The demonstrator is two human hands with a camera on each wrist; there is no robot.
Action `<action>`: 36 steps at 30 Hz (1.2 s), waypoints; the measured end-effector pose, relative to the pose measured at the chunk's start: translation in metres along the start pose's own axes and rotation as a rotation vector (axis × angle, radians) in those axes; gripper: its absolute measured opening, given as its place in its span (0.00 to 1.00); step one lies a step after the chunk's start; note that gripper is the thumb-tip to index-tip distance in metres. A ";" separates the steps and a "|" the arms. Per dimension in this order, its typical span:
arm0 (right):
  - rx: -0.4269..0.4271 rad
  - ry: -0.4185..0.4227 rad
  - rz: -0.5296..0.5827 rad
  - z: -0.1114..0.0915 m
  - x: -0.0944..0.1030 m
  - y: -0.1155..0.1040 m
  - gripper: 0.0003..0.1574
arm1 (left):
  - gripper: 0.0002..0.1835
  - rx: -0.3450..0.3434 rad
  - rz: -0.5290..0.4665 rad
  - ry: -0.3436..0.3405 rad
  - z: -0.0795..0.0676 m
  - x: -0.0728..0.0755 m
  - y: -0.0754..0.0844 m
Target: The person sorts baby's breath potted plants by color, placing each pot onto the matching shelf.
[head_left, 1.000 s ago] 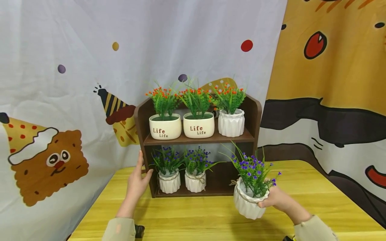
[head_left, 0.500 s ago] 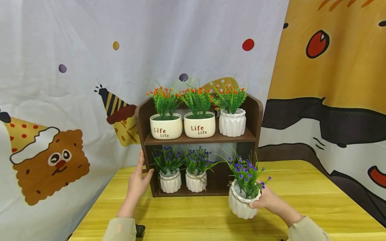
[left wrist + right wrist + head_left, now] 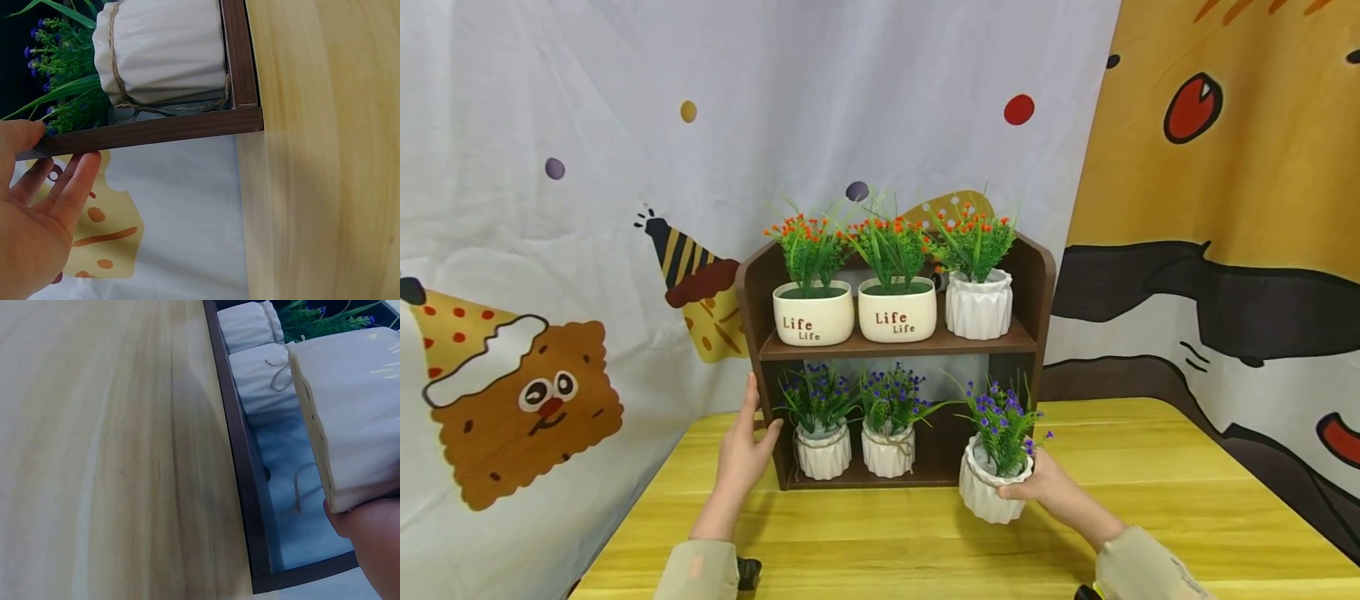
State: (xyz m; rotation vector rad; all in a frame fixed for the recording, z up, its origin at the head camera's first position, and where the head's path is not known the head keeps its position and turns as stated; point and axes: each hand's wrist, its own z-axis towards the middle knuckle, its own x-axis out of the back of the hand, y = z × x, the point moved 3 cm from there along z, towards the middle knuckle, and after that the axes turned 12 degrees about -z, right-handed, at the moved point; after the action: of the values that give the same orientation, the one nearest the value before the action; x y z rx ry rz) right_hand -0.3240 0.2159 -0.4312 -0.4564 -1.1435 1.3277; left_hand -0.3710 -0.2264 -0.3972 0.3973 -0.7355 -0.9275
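Note:
In the head view my right hand (image 3: 1041, 487) grips a white fluted flowerpot (image 3: 991, 496) by its right side. Twine circles the pot, and purple flowers (image 3: 1000, 417) rise from it. It is slightly tilted and overlaps the lower right front of a brown two-tier shelf (image 3: 895, 352). The right wrist view has the pot's base (image 3: 315, 425) close before the lower compartment. My left hand (image 3: 745, 454) pinches the shelf's left side panel (image 3: 156, 128), thumb inside and fingertips outside. Two similar pots (image 3: 823, 454) with purple flowers stand at the lower left.
On the upper tier stand two cream "Life" planters (image 3: 813, 315) and a white fluted pot (image 3: 978, 307), all with orange flowers. The shelf stands on a yellow wooden table (image 3: 865, 542). A cartoon-printed cloth (image 3: 587, 100) hangs behind.
My right hand has carried the purple-flowered pot left and slightly up in the head view, closer to the lower compartment's right side. My left hand has stayed at the side panel.

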 end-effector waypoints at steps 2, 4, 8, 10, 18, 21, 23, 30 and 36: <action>-0.027 0.012 -0.003 0.003 0.000 0.002 0.38 | 0.51 0.003 0.001 -0.002 0.000 0.000 0.000; -0.061 0.023 0.000 0.006 -0.001 0.005 0.41 | 0.50 0.004 0.002 -0.002 0.001 0.000 0.000; -0.128 0.036 0.006 0.013 -0.002 0.010 0.46 | 0.50 0.000 -0.005 0.002 0.002 0.000 0.000; -0.157 0.044 0.007 0.015 -0.003 0.014 0.47 | 0.50 -0.003 -0.003 0.006 0.001 0.000 -0.001; -0.270 0.079 -0.002 0.024 -0.009 0.026 0.56 | 0.50 0.012 0.006 -0.009 -0.004 -0.001 -0.004; -0.319 0.087 -0.031 0.029 -0.013 0.028 0.59 | 0.50 0.014 0.010 -0.003 -0.003 0.000 -0.004; -0.344 0.101 -0.054 0.032 -0.015 0.030 0.60 | 0.50 0.013 0.010 0.000 -0.003 0.001 -0.004; -0.352 0.139 -0.080 0.041 -0.019 0.036 0.60 | 0.50 -0.006 0.006 0.007 0.000 0.000 -0.004; -0.361 0.140 -0.061 0.046 -0.022 0.040 0.59 | 0.50 -0.018 0.003 0.012 0.001 -0.001 -0.003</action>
State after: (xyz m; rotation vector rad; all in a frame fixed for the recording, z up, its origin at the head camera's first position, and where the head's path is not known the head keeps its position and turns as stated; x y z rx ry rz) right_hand -0.3803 0.1909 -0.4528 -0.7595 -1.2722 1.0201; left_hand -0.3733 -0.2275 -0.3988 0.3852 -0.7159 -0.9273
